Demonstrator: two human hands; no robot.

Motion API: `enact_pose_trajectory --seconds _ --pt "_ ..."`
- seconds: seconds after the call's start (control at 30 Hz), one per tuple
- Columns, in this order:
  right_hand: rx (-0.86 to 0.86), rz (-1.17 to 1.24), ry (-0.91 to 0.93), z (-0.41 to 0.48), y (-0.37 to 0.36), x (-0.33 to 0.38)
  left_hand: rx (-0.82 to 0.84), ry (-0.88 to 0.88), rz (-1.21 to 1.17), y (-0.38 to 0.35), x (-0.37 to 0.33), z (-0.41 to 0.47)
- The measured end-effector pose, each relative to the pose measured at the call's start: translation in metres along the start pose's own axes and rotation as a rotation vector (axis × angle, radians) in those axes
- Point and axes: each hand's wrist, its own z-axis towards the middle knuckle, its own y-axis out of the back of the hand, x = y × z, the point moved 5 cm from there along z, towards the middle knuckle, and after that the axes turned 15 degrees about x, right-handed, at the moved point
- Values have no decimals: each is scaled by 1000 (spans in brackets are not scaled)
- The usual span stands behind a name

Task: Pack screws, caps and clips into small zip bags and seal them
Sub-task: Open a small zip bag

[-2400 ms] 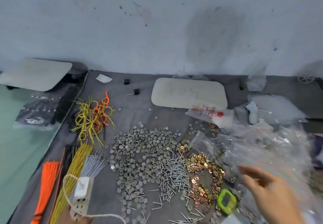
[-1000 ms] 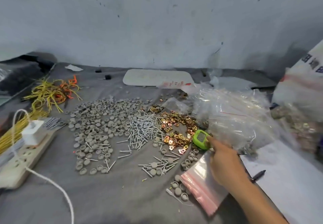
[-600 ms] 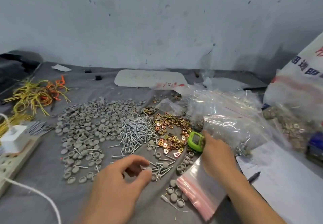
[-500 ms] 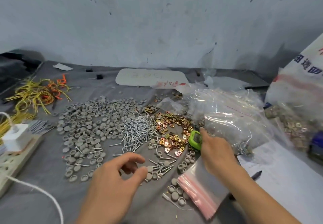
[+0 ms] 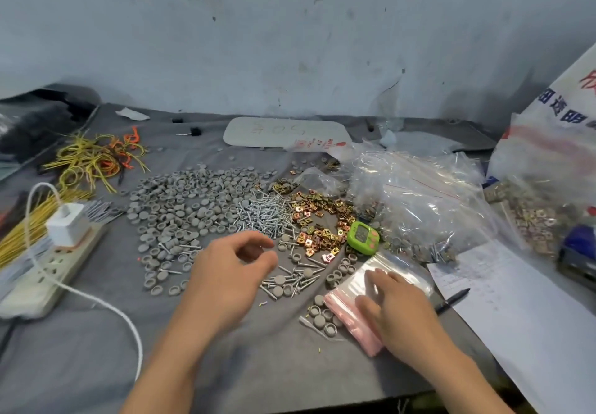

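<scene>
Head view: right hand (image 5: 395, 305) touches zip bags (image 5: 350, 312); clear bag (image 5: 529, 192) holds clips (image 5: 538, 229).

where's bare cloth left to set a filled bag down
Bare grey cloth runs along the near edge, from the white cable across to the right hand. Crowded: caps, screws, clips mid-table; clear bags heaped right.

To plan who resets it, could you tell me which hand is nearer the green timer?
Right. The right hand rests on the zip bags just in front of the green timer; the left hand hovers farther off to its left, above screws.
</scene>
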Motion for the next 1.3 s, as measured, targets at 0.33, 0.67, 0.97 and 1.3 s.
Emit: enact_pose_trajectory --seconds 0.33,0.67,0.97,1.3 --pt "-223 -224 -184 16 4 2 21 38 116 45 8 15" --pt "-63 -155 -98 24 1 9 38 118 71 42 49 25" --pt "-486 1185 -159 37 63 20 190 -8 -114 -22 23 50" --pt "-136 1031 297 89 4 129 91 -9 -777 -29 30 55"
